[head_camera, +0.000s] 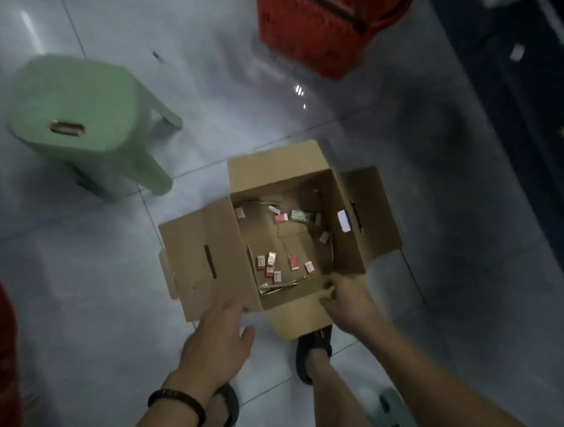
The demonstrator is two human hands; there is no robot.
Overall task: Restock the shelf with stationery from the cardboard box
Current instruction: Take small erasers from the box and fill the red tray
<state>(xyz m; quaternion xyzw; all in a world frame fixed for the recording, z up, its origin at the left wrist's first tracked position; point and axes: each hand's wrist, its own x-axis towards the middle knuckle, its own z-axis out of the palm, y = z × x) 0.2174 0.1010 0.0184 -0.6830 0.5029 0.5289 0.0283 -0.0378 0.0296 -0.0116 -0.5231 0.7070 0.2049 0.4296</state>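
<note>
Standing open, flaps splayed, cardboard box [190,252]; small red-and-white packets [293,262] scattered inside.

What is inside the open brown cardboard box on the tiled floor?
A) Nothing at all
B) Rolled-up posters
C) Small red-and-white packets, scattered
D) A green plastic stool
C: a handful of small red-and-white packets lie scattered across the bottom of the brown cardboard box, with a few scraps of paper among them.
</note>
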